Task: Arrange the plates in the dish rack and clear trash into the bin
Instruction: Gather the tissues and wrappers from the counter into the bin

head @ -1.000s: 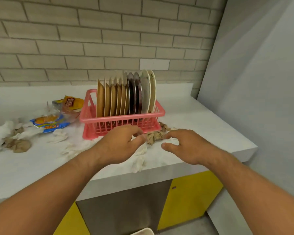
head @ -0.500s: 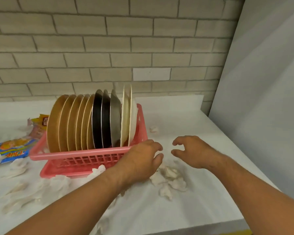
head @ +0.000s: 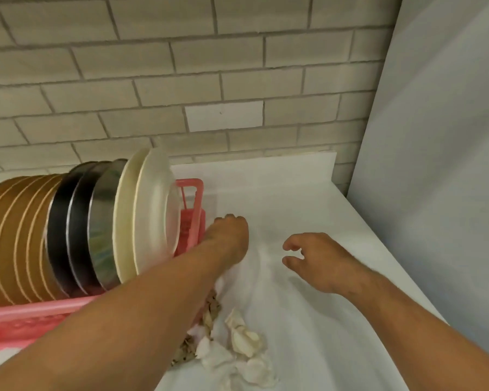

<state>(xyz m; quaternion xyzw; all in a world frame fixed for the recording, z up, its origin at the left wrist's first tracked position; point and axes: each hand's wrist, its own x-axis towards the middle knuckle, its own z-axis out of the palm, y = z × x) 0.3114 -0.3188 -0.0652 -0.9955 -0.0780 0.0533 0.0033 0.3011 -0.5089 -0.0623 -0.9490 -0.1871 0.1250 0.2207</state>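
A pink dish rack (head: 194, 193) stands on the white counter (head: 294, 190) at the left. It holds upright plates: several brown ones (head: 14, 235), two black ones (head: 64, 235), a grey metal one (head: 105, 218) and two cream ones (head: 150, 210). My left hand (head: 229, 238) reaches past the rack's right end, fingers curled down onto the counter; what lies under them is hidden. My right hand (head: 319, 261) hovers beside it, fingers apart and holding nothing. Crumpled white tissues (head: 243, 351) and brown paper scraps (head: 213, 306) lie near the front, beside my left forearm.
A brick wall (head: 209, 80) runs along the back of the counter. A grey panel (head: 441, 165) closes off the right side. The counter's front right edge cuts across the lower right. No bin is in view.
My view has moved closer to the rack and to the right. My left hand has reached further back past the rack's right end; my right hand stays open beside it.
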